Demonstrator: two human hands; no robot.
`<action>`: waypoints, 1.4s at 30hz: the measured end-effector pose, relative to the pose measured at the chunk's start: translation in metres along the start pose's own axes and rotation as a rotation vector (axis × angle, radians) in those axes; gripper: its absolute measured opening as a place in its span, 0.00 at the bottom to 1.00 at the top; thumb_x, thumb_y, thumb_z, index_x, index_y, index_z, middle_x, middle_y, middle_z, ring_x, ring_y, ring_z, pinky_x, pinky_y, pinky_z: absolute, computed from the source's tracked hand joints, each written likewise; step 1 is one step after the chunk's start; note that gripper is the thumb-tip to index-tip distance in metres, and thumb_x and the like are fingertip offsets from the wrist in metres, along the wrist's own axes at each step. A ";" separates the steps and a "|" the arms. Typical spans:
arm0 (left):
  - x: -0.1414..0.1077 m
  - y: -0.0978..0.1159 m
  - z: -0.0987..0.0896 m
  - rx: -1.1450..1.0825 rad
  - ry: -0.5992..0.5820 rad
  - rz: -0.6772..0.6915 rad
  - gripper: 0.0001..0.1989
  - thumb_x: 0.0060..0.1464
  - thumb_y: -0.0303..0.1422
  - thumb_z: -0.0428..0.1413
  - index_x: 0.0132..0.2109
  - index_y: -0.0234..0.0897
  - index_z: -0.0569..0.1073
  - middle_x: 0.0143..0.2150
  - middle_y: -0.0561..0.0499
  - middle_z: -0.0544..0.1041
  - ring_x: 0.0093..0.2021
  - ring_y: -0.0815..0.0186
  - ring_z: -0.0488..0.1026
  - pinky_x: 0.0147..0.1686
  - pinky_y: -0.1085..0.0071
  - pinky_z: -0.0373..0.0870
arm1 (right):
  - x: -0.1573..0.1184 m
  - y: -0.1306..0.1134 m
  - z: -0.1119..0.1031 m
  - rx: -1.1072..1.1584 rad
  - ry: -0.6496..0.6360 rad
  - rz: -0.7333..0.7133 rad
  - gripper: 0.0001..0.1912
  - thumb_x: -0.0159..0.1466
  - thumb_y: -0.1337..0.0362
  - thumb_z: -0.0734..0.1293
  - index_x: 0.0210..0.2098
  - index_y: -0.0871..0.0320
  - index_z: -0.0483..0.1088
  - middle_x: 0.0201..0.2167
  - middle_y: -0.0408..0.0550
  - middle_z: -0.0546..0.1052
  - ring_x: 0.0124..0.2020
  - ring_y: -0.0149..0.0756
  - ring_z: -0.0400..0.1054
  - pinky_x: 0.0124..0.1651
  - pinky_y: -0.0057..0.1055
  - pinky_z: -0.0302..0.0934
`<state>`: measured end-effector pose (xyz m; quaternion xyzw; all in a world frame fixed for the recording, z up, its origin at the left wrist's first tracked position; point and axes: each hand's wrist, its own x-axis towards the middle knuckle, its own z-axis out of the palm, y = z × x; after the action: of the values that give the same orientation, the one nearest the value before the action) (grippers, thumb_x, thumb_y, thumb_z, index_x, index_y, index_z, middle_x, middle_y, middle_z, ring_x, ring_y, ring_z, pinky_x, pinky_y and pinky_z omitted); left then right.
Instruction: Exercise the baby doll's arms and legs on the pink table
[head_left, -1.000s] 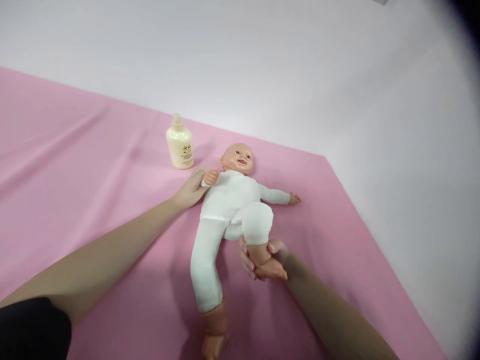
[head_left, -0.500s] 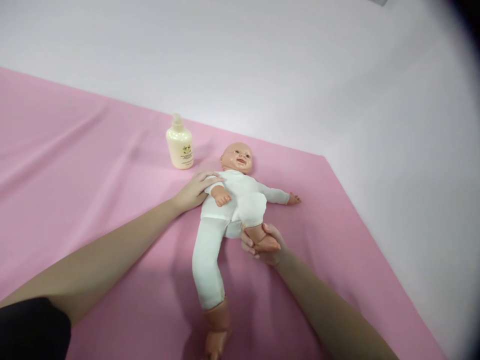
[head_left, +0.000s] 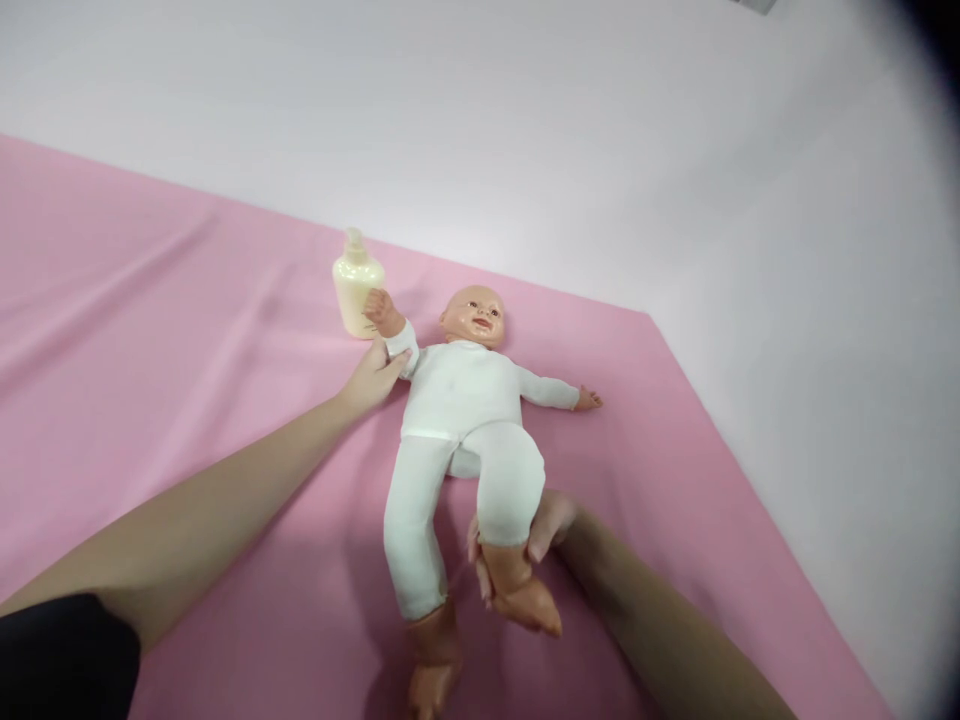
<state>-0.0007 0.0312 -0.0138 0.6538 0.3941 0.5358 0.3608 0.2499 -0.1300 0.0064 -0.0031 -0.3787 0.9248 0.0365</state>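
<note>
A baby doll [head_left: 465,390] with a white cloth body and bald plastic head lies on its back, head away from me. My left hand [head_left: 373,375] is closed around the sleeved forearm of the doll's arm [head_left: 403,345] on the left, with that arm raised outward and its fist in front of the lotion bottle. My right hand [head_left: 551,522] grips the lower part of the doll's leg [head_left: 511,490] on the right, thumb on one side and fingers on the other. The doll's other leg [head_left: 416,530] lies extended toward me.
A cream pump bottle of lotion [head_left: 352,295] stands just left of the doll's head, its label mostly covered by the doll's fist. A pink cloth [head_left: 187,380] with some creases spreads under everything. Its edges run along the back and right, bordering a white surface [head_left: 480,150].
The doll's left-side arm has swung from across its chest outward and up, with my left hand now gripping it. My right hand has lowered the bent leg toward me, straightening it.
</note>
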 end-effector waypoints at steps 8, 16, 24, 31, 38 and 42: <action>0.001 0.005 -0.004 -0.038 0.170 0.023 0.17 0.58 0.48 0.50 0.45 0.41 0.66 0.46 0.47 0.71 0.52 0.59 0.68 0.54 0.58 0.65 | 0.008 -0.012 -0.002 -0.190 -0.166 0.269 0.29 0.43 0.68 0.79 0.44 0.61 0.70 0.44 0.53 0.77 0.50 0.42 0.71 0.49 0.32 0.65; -0.011 0.034 -0.005 0.348 -0.194 0.453 0.18 0.60 0.42 0.49 0.51 0.35 0.66 0.51 0.40 0.70 0.53 0.55 0.66 0.55 0.54 0.62 | -0.003 0.011 -0.015 0.091 -0.134 -0.367 0.26 0.55 0.51 0.68 0.46 0.63 0.65 0.32 0.52 0.77 0.32 0.38 0.73 0.31 0.31 0.67; -0.013 0.043 -0.003 0.602 -0.377 0.715 0.21 0.58 0.39 0.52 0.57 0.39 0.65 0.52 0.41 0.70 0.54 0.55 0.65 0.53 0.56 0.63 | -0.001 -0.008 0.000 0.172 0.457 -0.539 0.25 0.56 0.47 0.62 0.40 0.64 0.68 0.20 0.40 0.64 0.20 0.26 0.56 0.17 0.20 0.53; -0.012 0.043 -0.003 0.606 -0.392 0.736 0.21 0.58 0.40 0.53 0.57 0.40 0.65 0.53 0.41 0.69 0.55 0.55 0.65 0.54 0.56 0.61 | 0.000 -0.007 0.000 0.163 0.551 -0.553 0.25 0.58 0.47 0.59 0.38 0.64 0.69 0.19 0.39 0.60 0.19 0.26 0.52 0.17 0.20 0.50; -0.013 0.045 -0.005 0.538 -0.386 0.596 0.21 0.59 0.39 0.51 0.58 0.37 0.64 0.54 0.41 0.69 0.56 0.55 0.64 0.55 0.56 0.61 | 0.000 -0.007 0.001 0.145 0.437 -0.545 0.25 0.58 0.48 0.61 0.42 0.65 0.68 0.21 0.41 0.65 0.21 0.28 0.60 0.19 0.22 0.54; -0.011 0.039 -0.005 0.391 -0.223 0.436 0.20 0.60 0.41 0.49 0.55 0.36 0.65 0.52 0.41 0.70 0.52 0.57 0.66 0.55 0.57 0.62 | -0.006 0.002 -0.004 0.088 0.397 -0.487 0.27 0.56 0.45 0.63 0.42 0.63 0.66 0.23 0.44 0.70 0.21 0.30 0.65 0.20 0.25 0.59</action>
<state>-0.0016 0.0045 0.0172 0.8346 0.2983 0.4394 0.1460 0.2558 -0.1292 0.0019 -0.0910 -0.3135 0.8857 0.3301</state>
